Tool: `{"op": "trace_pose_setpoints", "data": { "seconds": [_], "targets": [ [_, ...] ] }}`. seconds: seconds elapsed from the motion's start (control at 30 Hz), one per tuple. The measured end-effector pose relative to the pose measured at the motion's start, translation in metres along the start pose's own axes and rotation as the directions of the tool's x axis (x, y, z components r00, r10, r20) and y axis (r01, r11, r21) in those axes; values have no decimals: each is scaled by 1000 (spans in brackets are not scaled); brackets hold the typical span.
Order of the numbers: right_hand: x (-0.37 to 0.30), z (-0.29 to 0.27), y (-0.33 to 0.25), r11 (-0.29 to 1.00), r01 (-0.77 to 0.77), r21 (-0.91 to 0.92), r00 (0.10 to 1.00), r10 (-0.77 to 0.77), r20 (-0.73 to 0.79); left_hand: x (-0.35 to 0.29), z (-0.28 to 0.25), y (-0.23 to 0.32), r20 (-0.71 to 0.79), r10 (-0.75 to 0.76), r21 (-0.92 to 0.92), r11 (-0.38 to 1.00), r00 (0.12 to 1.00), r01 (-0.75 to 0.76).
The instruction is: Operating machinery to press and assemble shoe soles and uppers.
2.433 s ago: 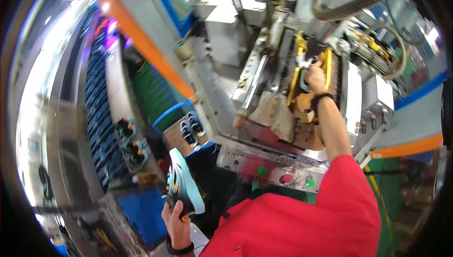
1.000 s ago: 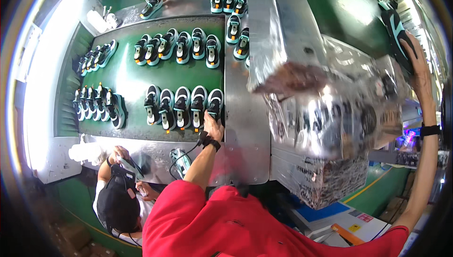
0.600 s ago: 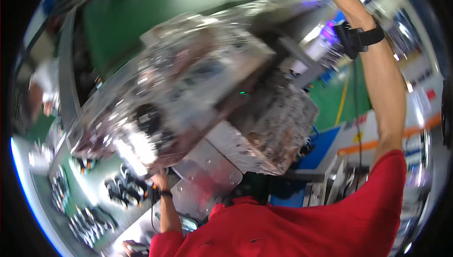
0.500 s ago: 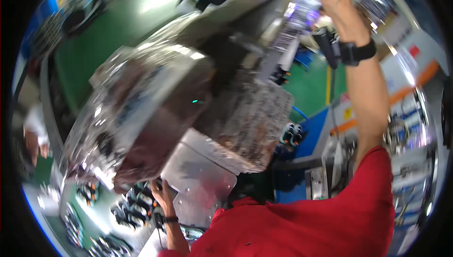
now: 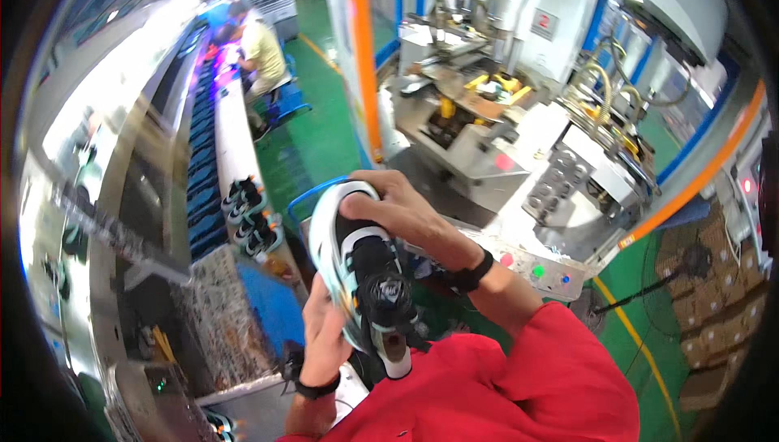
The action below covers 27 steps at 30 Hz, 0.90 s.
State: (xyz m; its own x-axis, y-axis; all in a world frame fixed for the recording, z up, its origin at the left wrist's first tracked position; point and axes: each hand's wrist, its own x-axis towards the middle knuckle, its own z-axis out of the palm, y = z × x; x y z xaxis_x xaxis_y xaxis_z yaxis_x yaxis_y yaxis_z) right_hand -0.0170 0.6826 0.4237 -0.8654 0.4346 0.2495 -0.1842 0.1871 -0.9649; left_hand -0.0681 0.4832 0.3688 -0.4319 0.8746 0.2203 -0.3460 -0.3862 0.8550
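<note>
A sneaker (image 5: 377,280) with a black upper and a thick white and pale mint sole is held up in front of my chest, tilted, its heel end toward me. My right hand (image 5: 406,211) is closed round the far end, thumb on the upper. My left hand (image 5: 326,332) grips the sole's left side, its fingers partly hidden behind the shoe. Black bands circle both wrists.
At left a conveyor (image 5: 203,190) runs away from me, with several shoes (image 5: 251,219) beside its near end. A press machine (image 5: 560,182) with a button panel (image 5: 531,271) stands ahead right. Farther off sits a person (image 5: 261,52); cartons (image 5: 722,296) and a fan (image 5: 690,263) are at right.
My view has swung from the plastic-draped machine toward the press. My right arm, stretched far out before, is drawn in. Both hands now hold the sneaker.
</note>
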Motion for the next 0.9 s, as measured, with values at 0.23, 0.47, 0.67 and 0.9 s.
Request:
{"op": "trace_pose_setpoints", "data": {
  "seconds": [0.23, 0.47, 0.67, 0.9],
  "targets": [
    [-148, -144, 55, 869, 31, 493, 904, 186, -385, 110, 99, -110, -52, -161, 127, 978, 986, 166],
    [-232, -254, 97, 976, 98, 196, 458, 130, -879, 166, 239, -230, 299, -227, 560, 828, 927, 22],
    [-327, -364, 100, 998, -36, 51, 110, 54, -992, 251, 333, -342, 419, -408, 581, 807, 811, 106],
    [-384, -412, 59, 982, -186, -36, -39, -44, -998, 367, 393, -522, 116, -305, 848, 527, 945, 66]
  ]
}}
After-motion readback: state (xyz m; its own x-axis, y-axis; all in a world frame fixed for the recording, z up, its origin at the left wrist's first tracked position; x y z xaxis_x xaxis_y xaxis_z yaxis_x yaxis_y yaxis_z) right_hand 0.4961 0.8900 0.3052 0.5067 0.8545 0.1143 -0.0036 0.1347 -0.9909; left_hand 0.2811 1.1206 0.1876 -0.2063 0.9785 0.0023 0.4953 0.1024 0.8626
